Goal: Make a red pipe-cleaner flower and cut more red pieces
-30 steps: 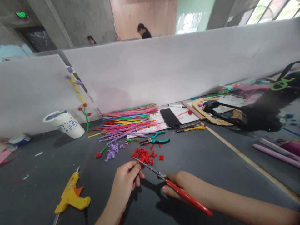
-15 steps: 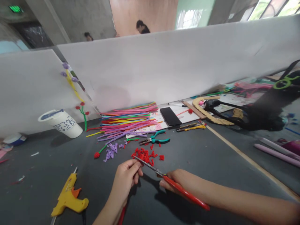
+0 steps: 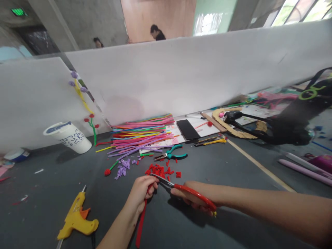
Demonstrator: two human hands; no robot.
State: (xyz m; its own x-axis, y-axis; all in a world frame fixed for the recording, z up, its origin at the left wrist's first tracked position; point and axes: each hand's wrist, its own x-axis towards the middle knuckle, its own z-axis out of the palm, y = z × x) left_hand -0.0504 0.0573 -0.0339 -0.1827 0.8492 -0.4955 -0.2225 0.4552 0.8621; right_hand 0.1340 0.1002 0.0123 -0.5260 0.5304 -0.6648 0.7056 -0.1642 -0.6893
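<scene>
My left hand is closed around a red fuzzy strip, whose long end hangs down toward the front of the dark table. Red-handled scissors are gripped in my right hand, their blades reaching left to the fingertips of my left hand. Just beyond the blades lies a pile of short red pieces. Left of that pile are short purple pieces. Pliers with teal handles lie behind the red pieces.
A yellow glue gun lies at the left front, with a white cup behind it. Colored stems, a black phone and a yellow cutter lie along the white partition. A black device stands at right.
The scissors and my right hand have shifted a little left and turned, showing more of the red handles. More of the red strip now shows below my left hand.
</scene>
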